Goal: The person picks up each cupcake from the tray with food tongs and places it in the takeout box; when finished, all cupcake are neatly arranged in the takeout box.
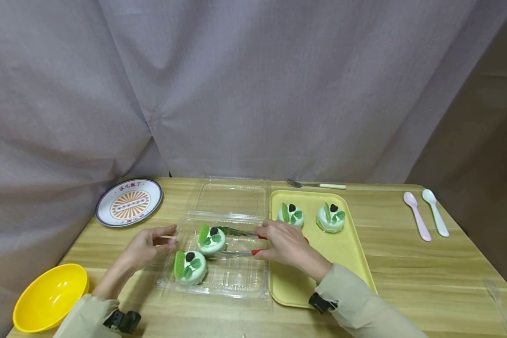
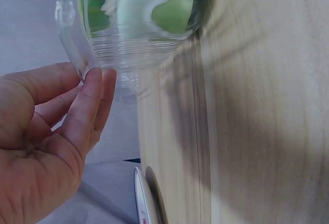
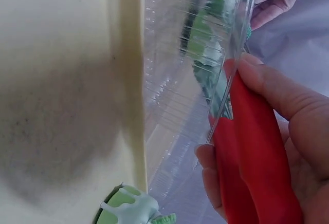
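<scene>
My right hand (image 1: 285,244) grips red-handled tongs (image 3: 257,152), whose metal arms reach left into a clear plastic clamshell box (image 1: 241,277). The tong tips lie at either side of a pale green cake (image 1: 211,241) topped with a dark berry and leaves. A second such cake (image 1: 191,268) sits in the box's near left corner. At the box's left side, my left hand (image 1: 145,246) pinches the rim between thumb and fingertips, as the left wrist view shows. The box's hinged lid (image 1: 231,199) lies folded back behind it.
A yellow tray (image 1: 321,281) right of the box bears two similar cakes (image 1: 330,218). Behind lies a fork (image 1: 317,185). On the left are a patterned plate (image 1: 130,203) and a yellow bowl (image 1: 50,298); at right, a pink spoon (image 1: 417,217) and a pale green spoon (image 1: 436,213).
</scene>
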`<state>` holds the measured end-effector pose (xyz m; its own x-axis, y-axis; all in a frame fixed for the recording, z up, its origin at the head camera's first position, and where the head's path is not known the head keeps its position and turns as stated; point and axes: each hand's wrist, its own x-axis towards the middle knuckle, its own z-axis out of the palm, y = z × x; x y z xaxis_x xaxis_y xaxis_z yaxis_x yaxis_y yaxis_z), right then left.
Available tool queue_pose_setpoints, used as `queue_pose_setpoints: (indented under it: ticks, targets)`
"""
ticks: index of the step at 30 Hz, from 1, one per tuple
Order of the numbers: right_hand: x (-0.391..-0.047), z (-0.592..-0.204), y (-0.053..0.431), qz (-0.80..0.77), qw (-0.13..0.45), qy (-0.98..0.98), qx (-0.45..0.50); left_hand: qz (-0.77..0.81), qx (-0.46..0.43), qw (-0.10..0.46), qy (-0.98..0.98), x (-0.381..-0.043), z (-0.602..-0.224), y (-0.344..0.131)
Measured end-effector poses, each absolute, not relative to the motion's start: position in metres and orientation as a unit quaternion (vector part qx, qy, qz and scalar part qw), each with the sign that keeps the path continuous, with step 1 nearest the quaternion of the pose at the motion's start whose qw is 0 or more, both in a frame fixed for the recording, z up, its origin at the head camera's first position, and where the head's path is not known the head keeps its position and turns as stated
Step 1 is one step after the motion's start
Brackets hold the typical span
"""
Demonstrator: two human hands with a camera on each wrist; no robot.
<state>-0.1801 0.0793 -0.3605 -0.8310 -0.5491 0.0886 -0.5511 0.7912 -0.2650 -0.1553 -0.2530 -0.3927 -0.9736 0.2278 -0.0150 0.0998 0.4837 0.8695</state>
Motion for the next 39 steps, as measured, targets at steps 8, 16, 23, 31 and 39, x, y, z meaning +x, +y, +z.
queue_pose_setpoints:
  ticks: [8,16,23,31,39]
  targets:
    - [-0.180,-0.356,0.083,0.133,-0.011,-0.949,0.286,0.493,0.092,0.066,0.862,-0.157,-0.392,-0.255]
    - [-0.179,-0.351,0.090,0.124,-0.009,-0.951,0.283,0.491,0.091,0.062,0.864,-0.156,-0.392,-0.256]
    - [-0.176,-0.349,0.088,0.113,-0.016,-0.951,0.288,0.490,0.088,0.065,0.865,-0.156,-0.392,-0.255]
    - [-0.175,-0.346,0.092,0.107,-0.004,-0.954,0.281,0.494,0.092,0.062,0.862,-0.156,-0.392,-0.256]
    - [-0.179,-0.350,0.087,0.117,0.001,-0.950,0.291,0.500,0.083,0.069,0.860,-0.156,-0.392,-0.255]
